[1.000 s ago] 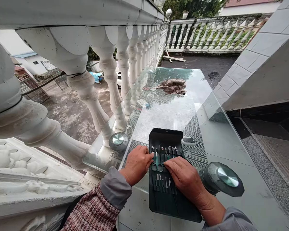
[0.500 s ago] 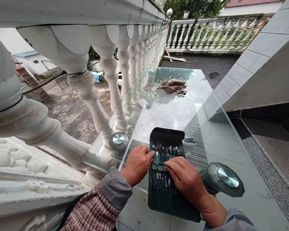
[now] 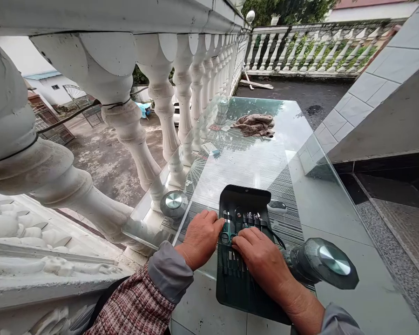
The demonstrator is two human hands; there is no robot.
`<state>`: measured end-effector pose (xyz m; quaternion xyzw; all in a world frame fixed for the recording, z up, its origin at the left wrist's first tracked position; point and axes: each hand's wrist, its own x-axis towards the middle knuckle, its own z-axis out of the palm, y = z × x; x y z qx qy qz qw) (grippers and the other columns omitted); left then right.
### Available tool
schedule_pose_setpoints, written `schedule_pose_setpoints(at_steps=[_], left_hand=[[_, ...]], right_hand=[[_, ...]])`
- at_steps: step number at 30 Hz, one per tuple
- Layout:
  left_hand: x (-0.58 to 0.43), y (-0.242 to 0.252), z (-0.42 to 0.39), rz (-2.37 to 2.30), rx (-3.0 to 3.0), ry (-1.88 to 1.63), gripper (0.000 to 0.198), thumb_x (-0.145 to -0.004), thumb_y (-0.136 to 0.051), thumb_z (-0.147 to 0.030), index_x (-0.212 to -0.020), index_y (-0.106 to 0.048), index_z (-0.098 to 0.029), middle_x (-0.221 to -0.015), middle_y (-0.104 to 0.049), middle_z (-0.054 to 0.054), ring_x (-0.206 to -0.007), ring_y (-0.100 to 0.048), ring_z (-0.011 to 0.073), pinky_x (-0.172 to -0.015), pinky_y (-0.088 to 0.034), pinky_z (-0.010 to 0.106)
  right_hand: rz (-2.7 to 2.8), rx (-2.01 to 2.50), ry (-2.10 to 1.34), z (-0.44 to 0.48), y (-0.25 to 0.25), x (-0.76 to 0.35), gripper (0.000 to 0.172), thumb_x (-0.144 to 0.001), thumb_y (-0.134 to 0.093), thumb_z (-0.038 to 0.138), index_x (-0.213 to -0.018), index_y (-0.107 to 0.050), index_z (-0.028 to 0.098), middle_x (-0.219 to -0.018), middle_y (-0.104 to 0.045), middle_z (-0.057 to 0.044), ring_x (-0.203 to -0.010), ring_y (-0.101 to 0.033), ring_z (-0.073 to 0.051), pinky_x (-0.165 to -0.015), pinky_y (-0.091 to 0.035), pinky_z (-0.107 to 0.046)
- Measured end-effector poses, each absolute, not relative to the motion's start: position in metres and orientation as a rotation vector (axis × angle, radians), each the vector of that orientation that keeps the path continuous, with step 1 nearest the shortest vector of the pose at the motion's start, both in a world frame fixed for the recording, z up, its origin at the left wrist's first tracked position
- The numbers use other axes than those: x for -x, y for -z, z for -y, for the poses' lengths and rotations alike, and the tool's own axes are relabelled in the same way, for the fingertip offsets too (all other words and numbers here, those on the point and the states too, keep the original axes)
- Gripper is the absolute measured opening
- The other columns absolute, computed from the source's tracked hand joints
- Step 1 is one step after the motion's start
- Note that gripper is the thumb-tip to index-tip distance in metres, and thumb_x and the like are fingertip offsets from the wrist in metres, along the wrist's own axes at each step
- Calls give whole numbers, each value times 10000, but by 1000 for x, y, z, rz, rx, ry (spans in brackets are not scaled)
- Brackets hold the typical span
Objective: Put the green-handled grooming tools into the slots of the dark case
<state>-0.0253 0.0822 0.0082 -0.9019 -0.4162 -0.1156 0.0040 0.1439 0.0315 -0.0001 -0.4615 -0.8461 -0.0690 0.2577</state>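
A black tool case [image 3: 242, 200] lies open on the glass table [image 3: 258, 158], holding several small metal manicure tools and green-handled scissors [image 3: 227, 234]. My left hand [image 3: 199, 237] rests on the case's left edge, fingers curled, touching the scissors' handle. My right hand [image 3: 261, 256] lies flat over the lower row of tools, its fingertips at the scissors. Whether either hand grips a tool is hidden.
A white balustrade [image 3: 153, 93] runs along the table's left side. Two round metal table fittings [image 3: 174, 202] [image 3: 331, 263] flank the case. A brown cloth [image 3: 254, 124] lies at the far end, a small box [image 3: 209, 149] mid-left, a tiled wall [image 3: 377, 93] to the right.
My right hand has shifted slightly left along the tool row. The view has tilted a little, and the case sits marginally further right in it.
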Motion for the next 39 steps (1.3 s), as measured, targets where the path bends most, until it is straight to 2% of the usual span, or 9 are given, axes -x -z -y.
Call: schedule_pose_setpoints(at_steps=[10,14,17,29,39], left_hand=[[27,-12,-82,1301,2868,333,119,-874,-551,-232,-977,-574,-177,-881,-532,38,-813,-481,198,-723,-447,333],[31,-17,-81,1278,2929,307,207,-816,-641,-343,-898,-573,-167,-887,-527,38,-839,-482,208,-747,-449,339],[32,-20,-79,1274,2955,273,279,-760,-693,-398,-858,-563,-171,-899,-521,35,-850,-481,216,-733,-448,340],[34,-20,-80,1253,2992,256,282,-752,-691,-428,-852,-584,-187,-888,-531,19,-837,-490,202,-699,-419,308],[32,-19,-80,1287,2952,271,272,-737,-717,-387,-830,-576,-174,-867,-542,20,-821,-497,205,-697,-433,316]], right_hand=[[2103,1347,114,-29,0,-143,197,-883,-433,144,-774,-595,176,-730,-570,-58,-726,-481,-174,-671,-387,-305],[1957,1404,49,-29,-3,-153,155,-886,-442,175,-856,-594,185,-785,-600,-55,-773,-521,-180,-707,-409,-316],[1949,1441,23,-28,-2,-157,167,-893,-435,201,-847,-596,192,-781,-602,-49,-767,-529,-178,-703,-414,-319],[2025,1518,40,-27,3,-157,218,-899,-424,229,-825,-617,161,-775,-593,-53,-752,-495,-170,-694,-398,-302],[2051,1509,98,-28,2,-155,224,-897,-425,218,-802,-619,158,-768,-592,-58,-753,-486,-173,-685,-383,-297]])
